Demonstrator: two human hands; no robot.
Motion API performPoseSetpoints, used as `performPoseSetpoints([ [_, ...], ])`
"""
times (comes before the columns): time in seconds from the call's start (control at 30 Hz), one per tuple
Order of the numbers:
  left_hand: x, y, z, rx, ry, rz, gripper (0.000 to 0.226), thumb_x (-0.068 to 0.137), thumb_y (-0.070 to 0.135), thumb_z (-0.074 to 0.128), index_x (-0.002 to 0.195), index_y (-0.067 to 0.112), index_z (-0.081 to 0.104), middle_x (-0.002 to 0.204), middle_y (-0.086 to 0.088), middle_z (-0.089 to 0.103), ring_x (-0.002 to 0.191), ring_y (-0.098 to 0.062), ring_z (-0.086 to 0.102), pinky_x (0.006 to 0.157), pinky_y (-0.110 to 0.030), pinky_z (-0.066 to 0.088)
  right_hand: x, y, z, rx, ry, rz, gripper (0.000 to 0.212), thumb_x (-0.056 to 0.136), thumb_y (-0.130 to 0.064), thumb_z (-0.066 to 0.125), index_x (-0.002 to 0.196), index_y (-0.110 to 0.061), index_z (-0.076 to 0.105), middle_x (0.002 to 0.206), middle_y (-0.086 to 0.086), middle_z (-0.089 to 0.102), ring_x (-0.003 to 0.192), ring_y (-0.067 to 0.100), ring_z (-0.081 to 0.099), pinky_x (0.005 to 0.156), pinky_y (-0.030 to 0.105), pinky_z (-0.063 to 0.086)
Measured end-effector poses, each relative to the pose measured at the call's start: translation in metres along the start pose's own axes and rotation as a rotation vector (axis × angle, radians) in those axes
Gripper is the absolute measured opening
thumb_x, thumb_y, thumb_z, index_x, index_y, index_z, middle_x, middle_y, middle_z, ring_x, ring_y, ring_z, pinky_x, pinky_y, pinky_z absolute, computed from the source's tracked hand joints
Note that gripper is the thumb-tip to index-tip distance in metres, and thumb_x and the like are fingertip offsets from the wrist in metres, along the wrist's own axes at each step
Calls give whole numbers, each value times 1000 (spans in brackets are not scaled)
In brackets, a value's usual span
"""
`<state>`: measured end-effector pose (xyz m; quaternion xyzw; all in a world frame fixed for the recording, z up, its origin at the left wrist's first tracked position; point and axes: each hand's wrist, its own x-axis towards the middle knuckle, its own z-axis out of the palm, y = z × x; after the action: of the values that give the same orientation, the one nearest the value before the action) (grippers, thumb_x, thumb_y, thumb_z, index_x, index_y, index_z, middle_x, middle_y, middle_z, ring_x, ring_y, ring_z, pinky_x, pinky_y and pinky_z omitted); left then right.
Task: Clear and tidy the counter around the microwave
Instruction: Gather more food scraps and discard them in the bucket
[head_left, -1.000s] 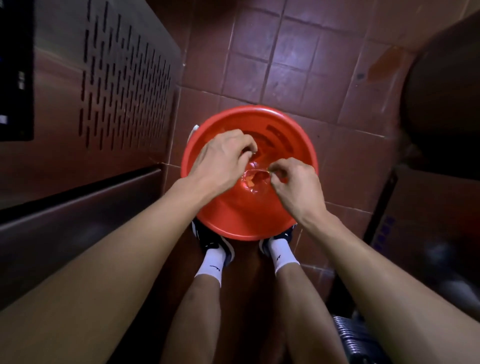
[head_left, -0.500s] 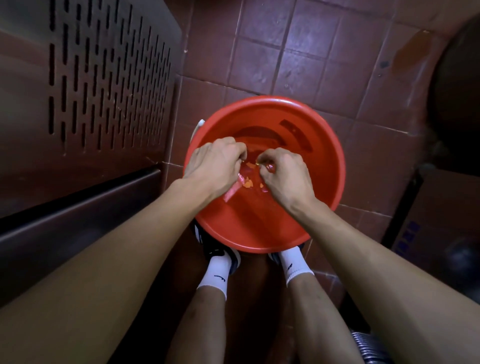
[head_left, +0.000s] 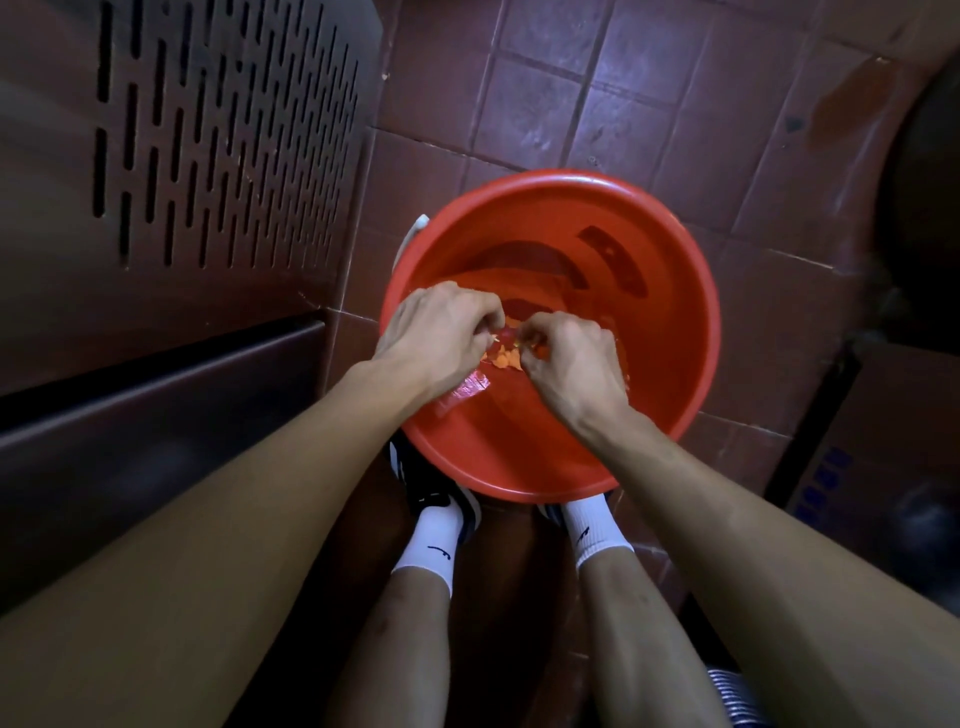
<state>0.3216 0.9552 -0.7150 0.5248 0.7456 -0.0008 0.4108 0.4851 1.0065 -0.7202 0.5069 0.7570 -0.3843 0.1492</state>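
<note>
Both of my hands are down inside the red plastic basin (head_left: 670, 364), knuckles up and fingers curled inward. My left hand (head_left: 441, 332) and my right hand (head_left: 569, 364) sit just beside each other, fingertips almost meeting, and between them they pinch a small scrap (head_left: 511, 332) that I cannot identify. Under the fingertips a little heap of orange bits (head_left: 504, 359) lies on the basin floor, and a shiny strip of wrapper (head_left: 470, 387) pokes out from under my left wrist.

The basin stands on the reddish tiled floor (head_left: 545, 104), its near rim just over the toes of my dark shoes (head_left: 431, 493). A white handle piece (head_left: 420, 224) shows at its far left rim. On my left a metal cabinet (head_left: 156, 156) with rows of vent slots rises close beside the basin, leaving only a narrow strip of tile between. On my right a cardboard box (head_left: 883, 441) and a dark rounded shape (head_left: 924, 208) stand near. Open tile lies beyond the far rim.

My white socks (head_left: 431, 540) each carry a small dark swoosh mark. Blue print on the box is too blurred to read.
</note>
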Motion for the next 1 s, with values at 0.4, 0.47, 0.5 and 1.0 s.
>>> performPoseSetpoints([
  [0.4,-18,7,5,158,-7,141,24,97,34,52,117,28,64,121,6,64,116,-20,52,100,-41,36,-17,5,3,-154,-43,-56,37,95,-28,51,130,-25,63,133,0,64,128,25,52,102,43,39],
  [0.47,-25,11,3,202,12,155,26,98,36,48,117,30,64,121,7,64,116,-19,52,100,-41,32,-24,5,-1,-183,-68,-54,40,95,-28,49,134,-24,60,141,0,58,132,25,49,105,43,38],
  [0.5,-29,13,1,222,20,160,26,98,37,46,116,30,64,120,8,64,116,-19,52,101,-41,31,-29,4,-4,-195,-79,-51,40,95,-28,49,134,-23,59,142,1,57,133,25,48,104,43,38],
  [1.0,-171,73,-98,181,47,151,37,89,38,41,114,23,64,118,3,65,117,-22,53,99,-47,40,-165,-67,-128,-224,-52,3,34,91,-20,49,122,-21,63,128,0,64,117,32,58,87,43,46],
])
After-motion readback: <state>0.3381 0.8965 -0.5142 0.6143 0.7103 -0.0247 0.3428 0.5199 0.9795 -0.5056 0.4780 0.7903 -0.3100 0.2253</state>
